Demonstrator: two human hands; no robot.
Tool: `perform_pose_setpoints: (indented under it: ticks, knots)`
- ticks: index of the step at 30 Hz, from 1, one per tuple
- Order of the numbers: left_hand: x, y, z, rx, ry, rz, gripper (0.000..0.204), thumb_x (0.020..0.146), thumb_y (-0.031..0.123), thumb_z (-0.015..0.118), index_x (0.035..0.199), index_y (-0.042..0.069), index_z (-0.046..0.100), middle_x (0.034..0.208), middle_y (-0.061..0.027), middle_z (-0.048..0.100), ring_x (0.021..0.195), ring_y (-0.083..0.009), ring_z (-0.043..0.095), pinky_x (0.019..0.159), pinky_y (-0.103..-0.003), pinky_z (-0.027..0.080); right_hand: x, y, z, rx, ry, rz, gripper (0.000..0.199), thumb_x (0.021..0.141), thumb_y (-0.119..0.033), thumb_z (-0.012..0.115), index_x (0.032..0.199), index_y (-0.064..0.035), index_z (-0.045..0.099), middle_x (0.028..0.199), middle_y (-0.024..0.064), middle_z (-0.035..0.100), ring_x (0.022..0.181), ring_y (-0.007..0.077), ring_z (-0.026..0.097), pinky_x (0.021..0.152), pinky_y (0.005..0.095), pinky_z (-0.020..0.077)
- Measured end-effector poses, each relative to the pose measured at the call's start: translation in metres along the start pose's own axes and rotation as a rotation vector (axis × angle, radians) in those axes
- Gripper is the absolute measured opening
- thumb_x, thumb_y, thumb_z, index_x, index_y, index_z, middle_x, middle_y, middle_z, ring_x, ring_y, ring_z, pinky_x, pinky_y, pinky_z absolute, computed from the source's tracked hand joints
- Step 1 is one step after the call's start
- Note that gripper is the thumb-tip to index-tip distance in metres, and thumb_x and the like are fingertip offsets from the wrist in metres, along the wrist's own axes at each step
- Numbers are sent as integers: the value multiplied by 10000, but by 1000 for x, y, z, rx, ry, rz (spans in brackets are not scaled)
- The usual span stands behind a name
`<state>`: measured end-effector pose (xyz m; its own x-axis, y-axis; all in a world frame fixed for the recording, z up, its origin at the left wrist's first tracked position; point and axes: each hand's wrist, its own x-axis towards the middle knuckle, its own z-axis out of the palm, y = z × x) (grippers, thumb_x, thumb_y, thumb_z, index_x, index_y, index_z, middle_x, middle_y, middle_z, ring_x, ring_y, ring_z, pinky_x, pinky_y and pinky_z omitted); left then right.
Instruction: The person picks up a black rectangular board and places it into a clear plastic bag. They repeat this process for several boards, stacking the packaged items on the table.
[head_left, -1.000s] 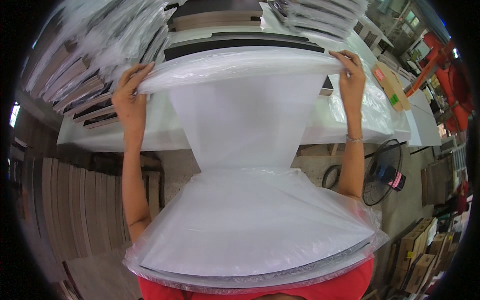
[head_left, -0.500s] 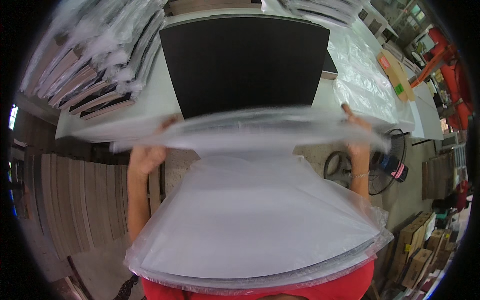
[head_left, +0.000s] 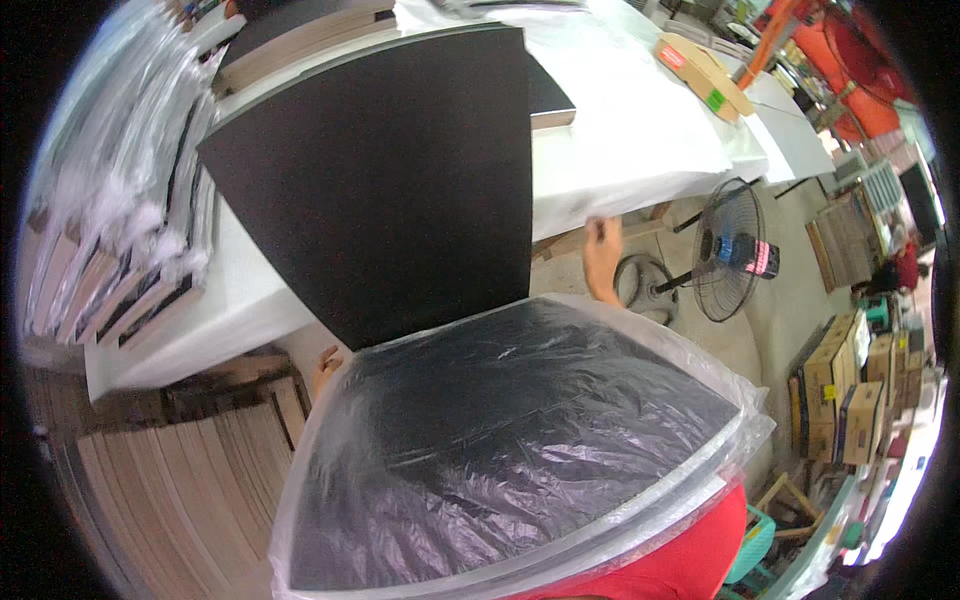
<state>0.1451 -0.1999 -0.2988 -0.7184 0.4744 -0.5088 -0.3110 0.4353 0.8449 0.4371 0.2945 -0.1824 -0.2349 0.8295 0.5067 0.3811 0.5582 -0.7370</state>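
The clear plastic bag hides part of the left hand and most of the right forearm; whether the right hand grips anything is too blurred to tell. The lower edge cuts off the red shirt.

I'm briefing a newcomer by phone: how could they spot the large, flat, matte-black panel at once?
Find the long table covered in white sheeting. In this view, the large, flat, matte-black panel hides its middle, and its near edge meets crinkled clear plastic film. Its bare black face sets it apart from the clear-plastic-wrapped panels on the left.
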Motion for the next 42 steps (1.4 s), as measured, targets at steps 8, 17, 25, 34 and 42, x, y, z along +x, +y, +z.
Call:
perform_pose_setpoints:
  ticks: [8,17,25,34,42]
  knots:
    - [-24,99,6,101,150,137,442,837,348,592,1204,104,562,1021,-70,560,875,-184,523,764,-350,407,168,10,3,-364,11,-28,222,767,-231,683,886,-45,656,812,101,622,803,251,575,729,365,432]
    - [-69,175,-33,-69,421,334,273,898,180,577,1138,52,584,952,-10,560,804,-83,495,681,-212,400,244,38,-30,83,36,166,328,794,-249,695,927,48,653,851,90,655,813,175,578,775,306,449]
    - [-120,342,38,276,371,1087,257,896,139,577,1123,20,564,1095,-56,563,1019,-139,524,879,-277,429,246,-139,-88,-347,274,-579,152,857,-90,513,1002,-53,536,839,159,631,795,334,621,680,406,471]
    - [-158,365,186,479,-419,1457,350,684,80,691,1020,49,597,1060,-153,591,1000,-322,568,1050,-424,285,42,-338,-124,135,-699,-937,262,763,-84,641,1014,-33,581,854,109,635,754,244,649,632,333,511]
    - [-107,370,109,687,111,1019,238,736,42,537,931,-91,567,878,-161,519,814,-283,561,759,-341,435,156,-209,-166,-472,90,-273,238,862,-180,601,1038,-21,590,946,139,635,875,239,600,749,330,455]
